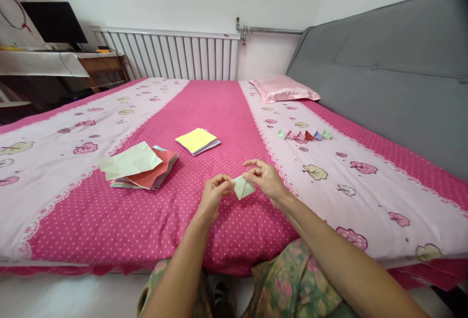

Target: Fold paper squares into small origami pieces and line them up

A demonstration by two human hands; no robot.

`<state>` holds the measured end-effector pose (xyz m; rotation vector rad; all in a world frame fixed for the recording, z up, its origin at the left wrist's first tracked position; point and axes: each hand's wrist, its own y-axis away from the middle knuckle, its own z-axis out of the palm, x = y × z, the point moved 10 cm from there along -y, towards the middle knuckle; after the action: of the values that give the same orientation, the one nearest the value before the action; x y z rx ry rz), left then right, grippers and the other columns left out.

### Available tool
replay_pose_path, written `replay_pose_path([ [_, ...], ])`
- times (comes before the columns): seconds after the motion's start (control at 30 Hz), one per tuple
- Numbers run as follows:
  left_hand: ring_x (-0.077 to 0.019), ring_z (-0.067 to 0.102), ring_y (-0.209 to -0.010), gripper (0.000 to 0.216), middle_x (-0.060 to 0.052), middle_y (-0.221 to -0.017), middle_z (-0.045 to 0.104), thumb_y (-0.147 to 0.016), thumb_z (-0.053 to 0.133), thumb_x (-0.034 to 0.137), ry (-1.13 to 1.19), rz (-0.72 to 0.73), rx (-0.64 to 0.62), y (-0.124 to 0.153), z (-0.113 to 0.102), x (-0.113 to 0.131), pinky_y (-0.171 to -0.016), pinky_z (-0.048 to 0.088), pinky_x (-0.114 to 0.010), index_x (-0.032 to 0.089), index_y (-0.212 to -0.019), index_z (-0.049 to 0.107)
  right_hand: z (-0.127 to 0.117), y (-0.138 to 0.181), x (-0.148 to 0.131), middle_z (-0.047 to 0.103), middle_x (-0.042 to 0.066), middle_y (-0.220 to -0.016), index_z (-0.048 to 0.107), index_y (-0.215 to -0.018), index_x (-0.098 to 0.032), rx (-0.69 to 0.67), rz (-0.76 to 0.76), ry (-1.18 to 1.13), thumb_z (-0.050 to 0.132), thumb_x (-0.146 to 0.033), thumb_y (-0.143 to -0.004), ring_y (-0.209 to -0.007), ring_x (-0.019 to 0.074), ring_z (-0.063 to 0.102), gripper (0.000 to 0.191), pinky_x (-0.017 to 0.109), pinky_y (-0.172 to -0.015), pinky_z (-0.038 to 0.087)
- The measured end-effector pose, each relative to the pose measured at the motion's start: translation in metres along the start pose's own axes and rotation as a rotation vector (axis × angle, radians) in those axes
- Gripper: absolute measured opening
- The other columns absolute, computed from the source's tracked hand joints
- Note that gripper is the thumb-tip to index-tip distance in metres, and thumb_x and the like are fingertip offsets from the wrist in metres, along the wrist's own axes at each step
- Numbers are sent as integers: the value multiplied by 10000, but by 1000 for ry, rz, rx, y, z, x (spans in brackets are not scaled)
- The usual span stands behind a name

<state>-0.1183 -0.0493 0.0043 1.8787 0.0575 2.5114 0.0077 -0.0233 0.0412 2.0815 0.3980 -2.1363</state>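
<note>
A small folded square of pale green paper (243, 188) is held up between my two hands, just over the pink dotted bedspread (146, 230). Its face shows crease or flap lines meeting near the middle. My left hand (216, 191) pinches its left corner between thumb and fingers. At the upper right edge, my right hand (265, 177) grips it with thumb and forefinger, the other fingers curled. Left of my hands lies a loose stack of coloured paper (157, 174), topped by a pale green sheet (131, 159). Beyond them sits a neater stack with a yellow sheet (196, 140) uppermost.
Several small folded paper pieces (309, 135) stand in a row on the right of the bed. A pink pillow (283, 89) lies by the grey headboard (387, 64). Behind the bed is a white radiator (175, 54); a desk with a monitor (54, 23) is at left.
</note>
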Motion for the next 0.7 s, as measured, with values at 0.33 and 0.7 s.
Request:
replay_pose_path([
  [0.33, -94, 523, -491, 188, -29, -570, 629, -614, 684, 306, -238, 49, -185, 0, 17, 1, -498, 384, -199, 122, -641, 657, 14, 1, -1, 486, -74, -541, 540, -956, -177, -196, -88, 178, 603, -240, -689, -468, 73, 453, 281, 191, -474, 371],
  [0.7, -84, 610, -595, 233, 2, -651, 658, -578, 734, 283, 146, 29, 64, -3, -8, -1, -616, 461, -183, 147, -734, 627, 19, 0, 4, 638, 41, -853, 576, -904, -156, -160, -73, 59, 672, -301, -653, -740, 136, 602, 304, 257, -674, 474],
])
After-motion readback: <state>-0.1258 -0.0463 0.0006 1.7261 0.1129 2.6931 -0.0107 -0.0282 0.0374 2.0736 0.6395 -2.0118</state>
